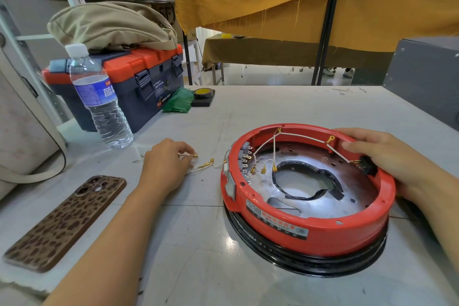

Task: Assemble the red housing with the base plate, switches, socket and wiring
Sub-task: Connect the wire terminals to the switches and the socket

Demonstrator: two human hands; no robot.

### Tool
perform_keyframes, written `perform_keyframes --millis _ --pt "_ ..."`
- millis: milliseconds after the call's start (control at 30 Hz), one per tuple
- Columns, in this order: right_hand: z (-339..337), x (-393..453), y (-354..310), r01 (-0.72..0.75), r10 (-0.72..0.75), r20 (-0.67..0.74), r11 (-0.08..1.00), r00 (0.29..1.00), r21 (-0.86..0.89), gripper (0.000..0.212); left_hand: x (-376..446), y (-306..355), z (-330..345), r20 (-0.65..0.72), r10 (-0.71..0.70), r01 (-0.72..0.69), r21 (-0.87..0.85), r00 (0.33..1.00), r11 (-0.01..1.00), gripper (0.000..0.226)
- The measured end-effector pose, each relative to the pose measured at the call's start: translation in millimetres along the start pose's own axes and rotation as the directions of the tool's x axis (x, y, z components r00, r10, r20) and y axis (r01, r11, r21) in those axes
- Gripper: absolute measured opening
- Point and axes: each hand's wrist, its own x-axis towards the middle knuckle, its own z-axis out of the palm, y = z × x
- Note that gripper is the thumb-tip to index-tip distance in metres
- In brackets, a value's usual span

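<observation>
The round red housing [308, 228] sits on a black ring on the table at the right. Inside it lies the silver base plate [352, 181] with a central hole. White wires [298, 135] with gold terminals run along the far inner wall. A black switch block [365, 164] is set in the right wall and a row of metal terminals [246, 159] on the left wall. My right hand [387, 156] holds the housing's right rim, fingers over the edge. My left hand [166, 166] pinches a loose white wire with a gold terminal [193, 155] on the table; more loose wires [206, 165] lie beside it.
A phone in a spotted brown case [67, 221] lies at the front left. A water bottle [99, 99] stands by a red and navy toolbox [139, 79] with a tan bag on top. Yellow tape roll [203, 93] and green bag [178, 102] sit behind. Grey box [427, 77] at far right.
</observation>
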Motion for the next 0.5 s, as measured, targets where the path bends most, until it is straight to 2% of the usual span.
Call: perform_keyframes --millis 233,500 --pt "0.0 0.7 -0.1 -0.004 0.004 -0.002 1.000 1.000 0.002 0.034 0.1 6.9 1.5 0.108 0.061 -0.067 0.058 0.992 0.996 0.010" --pt "-0.1 0.8 0.0 -0.007 0.007 0.003 1.000 1.000 -0.002 0.035 -1.1 8.4 3.4 0.155 0.075 -0.089 0.085 0.985 0.992 0.008"
